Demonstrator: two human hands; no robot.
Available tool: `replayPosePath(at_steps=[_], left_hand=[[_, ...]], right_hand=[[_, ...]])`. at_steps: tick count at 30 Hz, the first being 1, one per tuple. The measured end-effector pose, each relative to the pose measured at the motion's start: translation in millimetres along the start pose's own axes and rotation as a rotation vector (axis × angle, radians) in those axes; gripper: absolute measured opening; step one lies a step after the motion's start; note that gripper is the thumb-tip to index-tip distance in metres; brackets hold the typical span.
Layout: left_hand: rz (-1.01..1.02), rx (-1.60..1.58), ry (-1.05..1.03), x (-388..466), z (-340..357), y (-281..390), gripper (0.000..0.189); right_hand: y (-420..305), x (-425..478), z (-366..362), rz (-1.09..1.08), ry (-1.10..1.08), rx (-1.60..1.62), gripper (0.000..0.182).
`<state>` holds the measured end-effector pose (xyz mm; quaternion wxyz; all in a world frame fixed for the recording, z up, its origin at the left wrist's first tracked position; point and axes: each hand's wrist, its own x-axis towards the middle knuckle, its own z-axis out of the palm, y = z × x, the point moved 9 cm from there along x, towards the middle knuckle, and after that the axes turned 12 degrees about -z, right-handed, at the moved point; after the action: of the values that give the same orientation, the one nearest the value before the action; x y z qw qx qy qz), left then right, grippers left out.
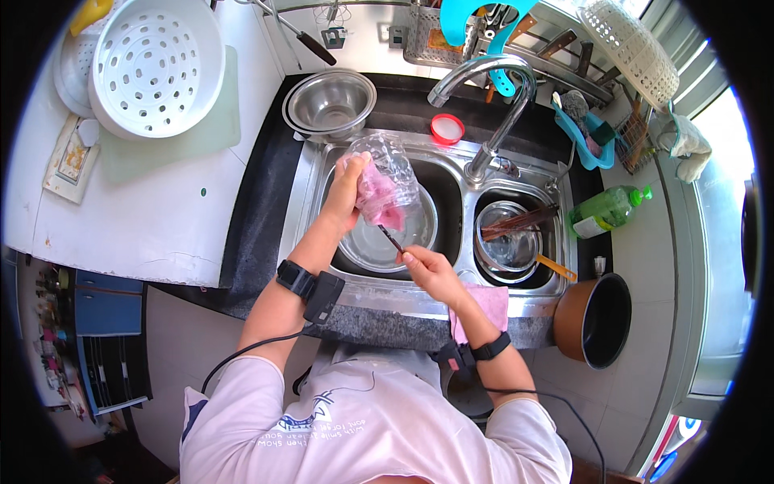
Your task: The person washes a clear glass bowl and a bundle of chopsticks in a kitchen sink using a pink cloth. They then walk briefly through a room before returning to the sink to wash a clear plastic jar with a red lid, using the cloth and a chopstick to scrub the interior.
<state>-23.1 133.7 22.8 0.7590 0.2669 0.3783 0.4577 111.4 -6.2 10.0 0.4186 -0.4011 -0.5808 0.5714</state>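
Observation:
My left hand (347, 190) holds a clear plastic jar (396, 160) over the left sink basin, tilted with its mouth towards me. A pink cloth (378, 190) shows in and around the jar. My right hand (428, 269) grips a thin dark stick (390, 238), perhaps a chopstick, whose far end meets the cloth at the jar's mouth. Below them a round metal basin (363, 251) sits in the sink. Behind the sink lies a red-rimmed lid (447, 129). Where exactly the cloth ends inside the jar cannot be told.
Steel bowls (331, 106) stand behind the left basin. A chrome faucet (511, 115) arches over the sink. The right basin holds a pot (508, 260) and dark sticks (520, 222). A green bottle (604, 212), a brown pot (571, 320) and a pink cloth (487, 305) are nearby.

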Motion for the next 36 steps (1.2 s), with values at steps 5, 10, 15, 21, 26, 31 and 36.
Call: replayPosePath(at_steps=[5,10,15,21,26,31,36], left_hand=[[0.069,0.010,0.152,-5,-21,3,0.045],[-0.009,-0.214,0.080,2,-29,-5,0.042],[-0.004,-0.145,0.202,1,-45,-4,0.042],[0.059,0.155,0.419,-6,-35,-19,0.058],[0.063,-0.074,0.280,10,-51,-26,0.040],[0.056,-0.148,0.084,-1,-30,-15,0.035],[0.134,-0.150,0.115,-8,-29,-5,0.046]], right_hand=[[-53,6,-40,-0.215,0.159,-1.162,0.011],[-69,0,-43,-0.209,0.267,-1.297,0.009],[-86,-6,-32,-0.344,0.221,-1.291,0.009],[-49,41,-37,-0.224,0.057,-1.468,0.013],[-34,41,-1,-0.253,-0.043,-0.869,0.015],[-20,47,-5,0.019,0.020,-0.089,0.024],[8,31,-21,-0.006,0.330,-0.178,0.024]])
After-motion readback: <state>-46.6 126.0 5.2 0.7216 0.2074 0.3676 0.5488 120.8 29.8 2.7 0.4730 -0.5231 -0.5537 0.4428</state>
